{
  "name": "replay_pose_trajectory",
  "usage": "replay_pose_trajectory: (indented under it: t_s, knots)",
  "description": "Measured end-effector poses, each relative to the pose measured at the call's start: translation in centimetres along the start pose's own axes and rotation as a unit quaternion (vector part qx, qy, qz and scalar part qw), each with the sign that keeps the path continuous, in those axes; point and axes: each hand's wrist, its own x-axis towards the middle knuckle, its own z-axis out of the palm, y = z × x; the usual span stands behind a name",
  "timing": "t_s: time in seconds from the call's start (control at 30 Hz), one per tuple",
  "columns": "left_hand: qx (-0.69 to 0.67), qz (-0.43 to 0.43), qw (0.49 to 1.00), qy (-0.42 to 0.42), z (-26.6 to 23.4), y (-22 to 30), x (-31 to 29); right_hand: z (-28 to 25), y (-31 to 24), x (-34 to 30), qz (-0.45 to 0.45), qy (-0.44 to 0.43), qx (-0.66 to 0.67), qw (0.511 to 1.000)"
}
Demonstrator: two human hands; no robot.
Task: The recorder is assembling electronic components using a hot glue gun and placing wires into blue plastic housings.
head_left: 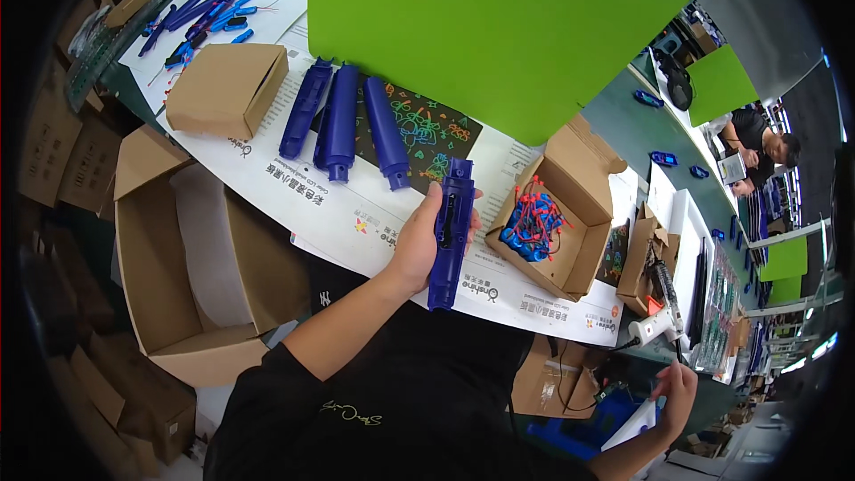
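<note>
Left hand [426, 236]: one shell [452, 236]. Three shells [339, 120] beyond. Right hand [674, 392]: perhaps one rod [679, 351].

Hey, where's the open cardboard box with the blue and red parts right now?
In the head view, the open cardboard box sits on the table right of centre, just right of the dark blue casing in your left hand.

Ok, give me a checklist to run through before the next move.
1. Left hand gripping the blue shell: ok.
2. Shell's hollow side facing up: ok.
3. Black part firmly seated inside it: cannot tell.
4. Right hand holding the white tool: cannot tell; it is close by.
5. Cardboard box of blue parts with red ends open: ok.
</note>
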Motion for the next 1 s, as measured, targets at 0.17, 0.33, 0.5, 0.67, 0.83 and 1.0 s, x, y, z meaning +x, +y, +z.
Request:
replay_pose_trajectory:
  t_s: [0.17, 0.33, 0.5, 0.67, 0.83, 1.0]
  knots:
    - [0.036, 0.007, 0.999, 0.023, 0.7, 0.1, 0.7, 7.7, -10.0, -3.1, -0.248, -0.206, -0.118, 0.939]
    - [0.064, 0.029, 0.996, 0.046, 1.0, 0.7, 0.4, 14.1, -15.6, 6.5, -0.367, -0.166, -0.27, 0.875]
    - [0.08, 0.026, 0.996, 0.02, 1.2, 0.3, 0.7, 19.7, -15.2, 15.5, -0.371, -0.167, -0.316, 0.857]
    - [0.113, 0.034, 0.993, -0.001, 1.3, 0.2, -0.1, 21.4, -13.4, 17.1, -0.435, -0.234, -0.238, 0.836]
    - [0.117, 0.018, 0.993, -0.003, 1.2, 0.3, 0.0, 20.6, -12.5, 15.0, -0.402, -0.239, -0.173, 0.867]
    - [0.113, 0.023, 0.993, 0.002, 1.0, 0.4, -0.2, 19.0, -13.5, 13.8, -0.337, -0.174, -0.197, 0.904]
